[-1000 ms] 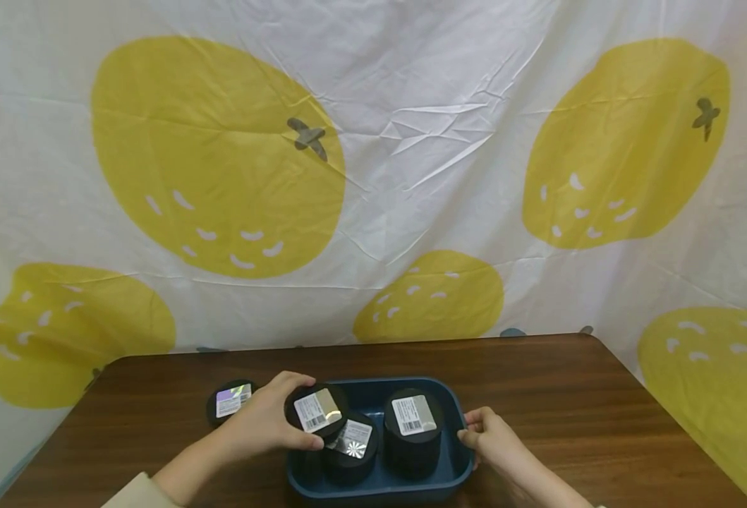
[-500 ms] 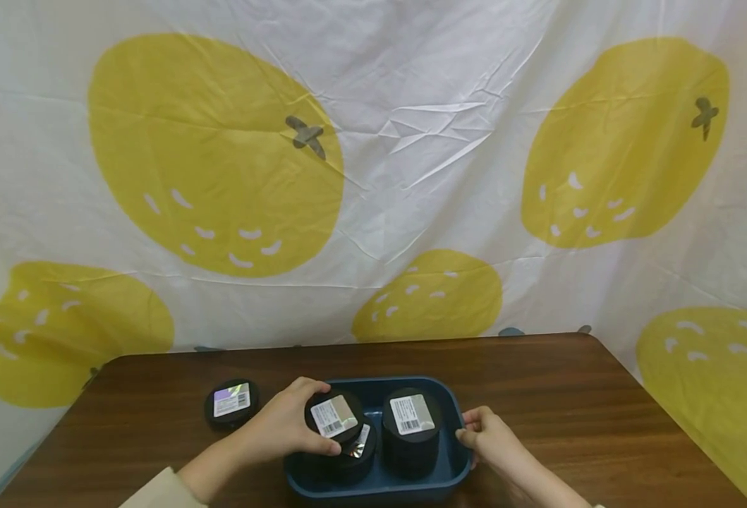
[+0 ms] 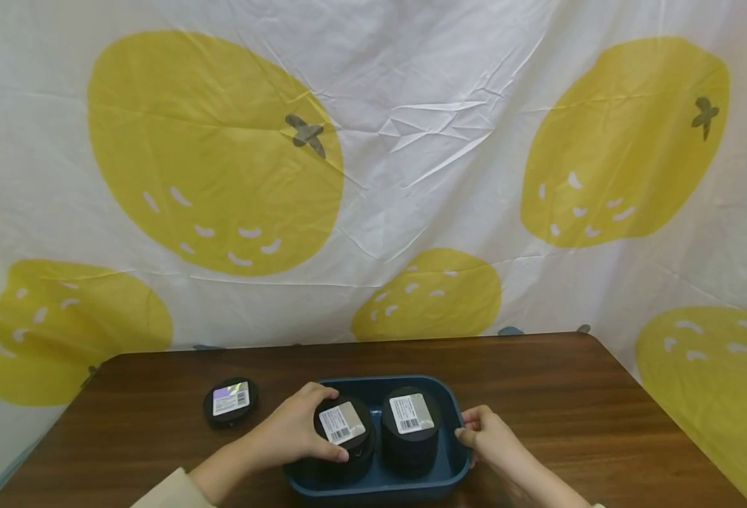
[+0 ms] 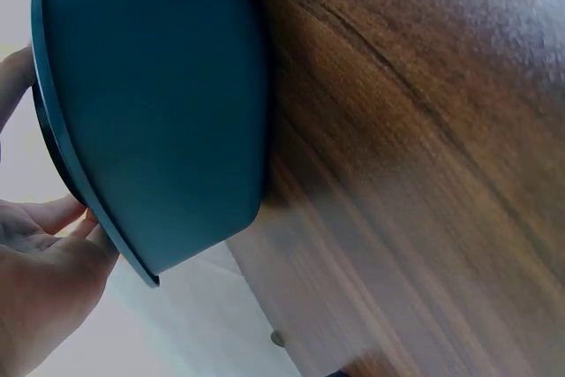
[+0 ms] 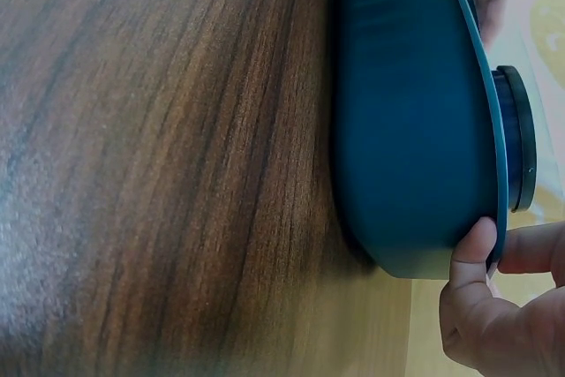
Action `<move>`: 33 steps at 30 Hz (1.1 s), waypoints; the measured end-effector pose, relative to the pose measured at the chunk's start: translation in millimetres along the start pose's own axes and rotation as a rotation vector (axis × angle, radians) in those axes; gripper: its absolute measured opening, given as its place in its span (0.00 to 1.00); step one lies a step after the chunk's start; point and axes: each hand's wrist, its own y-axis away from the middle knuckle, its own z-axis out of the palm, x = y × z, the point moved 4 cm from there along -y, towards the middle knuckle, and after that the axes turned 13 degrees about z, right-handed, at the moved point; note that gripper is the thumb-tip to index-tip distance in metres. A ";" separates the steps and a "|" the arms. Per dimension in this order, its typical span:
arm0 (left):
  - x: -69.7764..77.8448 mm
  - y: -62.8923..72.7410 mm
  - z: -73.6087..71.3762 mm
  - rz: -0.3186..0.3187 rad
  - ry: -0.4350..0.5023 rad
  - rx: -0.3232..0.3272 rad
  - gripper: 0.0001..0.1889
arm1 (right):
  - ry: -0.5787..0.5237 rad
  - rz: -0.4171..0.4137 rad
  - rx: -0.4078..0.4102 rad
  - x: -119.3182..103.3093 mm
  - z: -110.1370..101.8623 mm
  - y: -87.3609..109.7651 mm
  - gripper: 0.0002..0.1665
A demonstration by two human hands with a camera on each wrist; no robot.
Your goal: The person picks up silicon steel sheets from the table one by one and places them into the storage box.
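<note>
A dark blue plastic bin (image 3: 382,488) stands on the table, its outer wall (image 4: 159,112) filling much of the left wrist view. My left hand (image 3: 284,432) grips a flat black round jar (image 3: 343,421) with a white and silver label on top, between thumb and fingers. That jar sits over another black jar in the bin's left half, whose label is now covered. In the right half stands a black round column (image 3: 411,416) with a similar label. My right hand (image 3: 492,441) pinches the bin's right rim, thumb outside (image 5: 477,240).
Left of the bin, another black round jar (image 3: 231,401) with a purple and white label lies on the brown wooden table (image 3: 576,395). Behind the table hangs a white cloth (image 3: 424,204) printed with yellow lemons.
My left hand has moved right and slightly down with the black jar, bringing it over the lower jar and hiding that label. My right hand stays on the rim.
</note>
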 end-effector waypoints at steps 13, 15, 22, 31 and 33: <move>1.9 -0.9 6.4 -0.010 -0.013 -0.047 0.46 | 0.005 0.003 -0.009 1.6 0.9 0.0 0.15; 1.9 -0.6 6.9 -0.019 -0.009 -0.052 0.47 | 0.009 0.000 -0.010 1.5 1.2 -0.3 0.15; 2.2 -1.0 8.9 -0.024 0.000 -0.054 0.47 | 0.026 -0.006 -0.015 1.4 1.5 -1.1 0.15; 3.2 -2.3 10.7 -0.028 0.001 -0.068 0.47 | 0.034 -0.016 0.004 2.9 0.9 -2.6 0.15; 3.0 -2.4 11.5 -0.029 0.000 -0.074 0.48 | 0.036 -0.014 0.012 2.9 0.6 -2.6 0.15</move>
